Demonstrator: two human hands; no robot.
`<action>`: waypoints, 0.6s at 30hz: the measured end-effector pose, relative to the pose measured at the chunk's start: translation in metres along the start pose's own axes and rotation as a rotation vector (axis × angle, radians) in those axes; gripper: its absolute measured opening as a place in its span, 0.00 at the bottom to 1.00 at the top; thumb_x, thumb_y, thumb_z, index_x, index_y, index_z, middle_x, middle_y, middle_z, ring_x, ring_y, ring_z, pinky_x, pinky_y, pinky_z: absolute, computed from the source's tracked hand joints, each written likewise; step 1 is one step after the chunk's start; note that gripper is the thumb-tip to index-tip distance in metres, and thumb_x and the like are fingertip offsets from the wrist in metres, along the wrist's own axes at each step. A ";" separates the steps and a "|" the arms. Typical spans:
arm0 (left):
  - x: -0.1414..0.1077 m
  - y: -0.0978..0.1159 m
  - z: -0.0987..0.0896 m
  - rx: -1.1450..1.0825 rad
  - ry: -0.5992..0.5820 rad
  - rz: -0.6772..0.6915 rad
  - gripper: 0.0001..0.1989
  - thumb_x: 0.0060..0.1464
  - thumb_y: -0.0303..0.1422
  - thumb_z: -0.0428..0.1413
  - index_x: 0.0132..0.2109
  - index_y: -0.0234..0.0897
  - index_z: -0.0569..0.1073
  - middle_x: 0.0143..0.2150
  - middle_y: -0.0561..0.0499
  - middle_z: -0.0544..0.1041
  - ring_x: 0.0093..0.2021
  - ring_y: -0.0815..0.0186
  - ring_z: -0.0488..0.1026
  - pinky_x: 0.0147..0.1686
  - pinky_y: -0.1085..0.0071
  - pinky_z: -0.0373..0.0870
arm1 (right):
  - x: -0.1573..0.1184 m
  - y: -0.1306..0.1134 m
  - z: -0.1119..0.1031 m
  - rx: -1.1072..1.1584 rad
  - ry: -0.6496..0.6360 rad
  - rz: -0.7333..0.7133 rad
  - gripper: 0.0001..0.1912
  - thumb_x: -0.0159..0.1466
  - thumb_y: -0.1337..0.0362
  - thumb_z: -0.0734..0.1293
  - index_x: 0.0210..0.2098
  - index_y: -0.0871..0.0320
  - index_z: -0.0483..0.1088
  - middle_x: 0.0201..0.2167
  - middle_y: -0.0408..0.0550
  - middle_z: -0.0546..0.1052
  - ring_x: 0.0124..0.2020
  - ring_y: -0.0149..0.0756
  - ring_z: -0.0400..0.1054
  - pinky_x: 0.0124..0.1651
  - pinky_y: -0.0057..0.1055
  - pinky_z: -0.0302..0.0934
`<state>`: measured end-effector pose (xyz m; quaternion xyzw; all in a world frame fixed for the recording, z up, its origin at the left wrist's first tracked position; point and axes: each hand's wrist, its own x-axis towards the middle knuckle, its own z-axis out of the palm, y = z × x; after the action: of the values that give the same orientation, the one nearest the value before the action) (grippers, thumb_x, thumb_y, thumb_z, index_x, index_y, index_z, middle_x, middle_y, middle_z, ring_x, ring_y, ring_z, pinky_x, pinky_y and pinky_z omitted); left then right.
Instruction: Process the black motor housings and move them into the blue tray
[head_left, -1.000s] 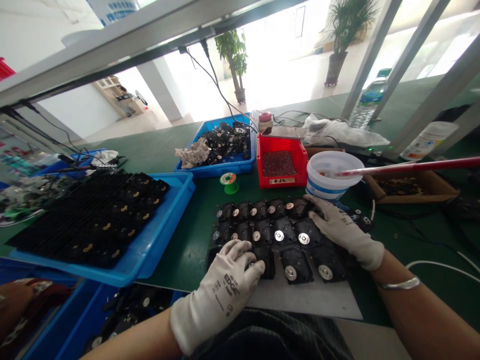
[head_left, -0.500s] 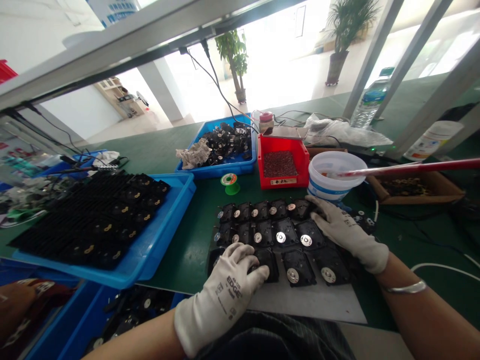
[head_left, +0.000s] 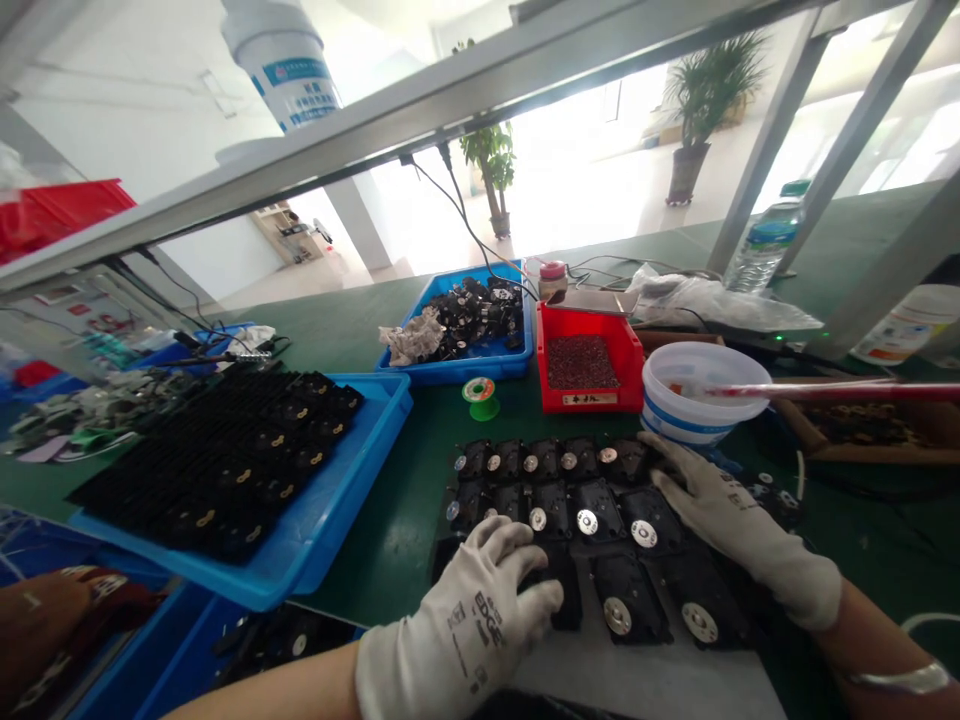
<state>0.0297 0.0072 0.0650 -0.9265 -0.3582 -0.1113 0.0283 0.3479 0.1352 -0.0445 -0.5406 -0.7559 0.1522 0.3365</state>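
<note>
Rows of black plastic housings (head_left: 586, 512), each with a round silver disc, lie side by side on a pale sheet (head_left: 645, 680). My left hand (head_left: 469, 610), in a white glove, rests over the near-left housings with its fingers spread, hiding some of them. At the right end of the rows, my gloved right hand (head_left: 720, 510) lies along the edge, its thumb and fingers apart, touching the outer housings. Neither hand visibly grips anything.
A blue tray (head_left: 352, 520) of stacked black parts stands left. Behind are a blue bin (head_left: 472, 372) of black parts, a solder spool (head_left: 480, 398), a red bin (head_left: 589, 402) of small brown pieces and a white tub (head_left: 701, 370). Another person's arm (head_left: 45, 640) shows lower left.
The camera view has tilted up, so the bench sits lower and further right in the picture. Both hands stay at about the same places on the rows of housings.
</note>
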 end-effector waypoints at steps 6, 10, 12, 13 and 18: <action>0.059 -0.080 -0.057 -0.081 -0.075 -0.196 0.08 0.69 0.36 0.57 0.47 0.44 0.82 0.47 0.51 0.85 0.56 0.55 0.77 0.61 0.54 0.71 | -0.001 0.004 0.007 -0.037 0.023 0.032 0.26 0.70 0.56 0.59 0.63 0.56 0.71 0.62 0.56 0.77 0.65 0.53 0.71 0.69 0.52 0.64; 0.141 -0.180 -0.057 -0.024 -0.099 -0.368 0.11 0.70 0.33 0.57 0.56 0.37 0.78 0.56 0.44 0.80 0.57 0.55 0.77 0.60 0.50 0.73 | -0.004 0.009 0.011 -0.064 0.042 0.043 0.27 0.71 0.55 0.57 0.63 0.57 0.71 0.63 0.58 0.77 0.65 0.53 0.71 0.69 0.52 0.64; 0.181 -0.223 -0.041 -0.003 -0.127 -0.428 0.15 0.69 0.36 0.60 0.59 0.37 0.75 0.62 0.42 0.76 0.58 0.54 0.76 0.58 0.49 0.75 | -0.007 0.013 0.012 -0.078 0.042 0.032 0.27 0.71 0.55 0.57 0.64 0.57 0.70 0.64 0.58 0.76 0.65 0.54 0.71 0.68 0.54 0.64; 0.198 -0.239 -0.032 0.008 -0.142 -0.450 0.16 0.69 0.37 0.60 0.60 0.37 0.74 0.62 0.42 0.75 0.58 0.53 0.76 0.57 0.49 0.76 | -0.008 0.015 0.012 -0.088 0.041 0.021 0.26 0.72 0.55 0.57 0.64 0.57 0.70 0.65 0.57 0.75 0.65 0.53 0.70 0.68 0.54 0.64; 0.257 -0.283 0.012 0.035 -0.221 -0.482 0.19 0.68 0.38 0.60 0.62 0.38 0.73 0.63 0.42 0.74 0.57 0.53 0.76 0.56 0.50 0.77 | -0.016 0.031 0.008 -0.143 0.011 -0.037 0.26 0.73 0.57 0.59 0.69 0.51 0.66 0.69 0.51 0.71 0.67 0.52 0.68 0.68 0.51 0.66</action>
<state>0.0268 0.3878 0.1040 -0.8203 -0.5715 -0.0069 -0.0221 0.3676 0.1331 -0.0744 -0.5501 -0.7727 0.0887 0.3040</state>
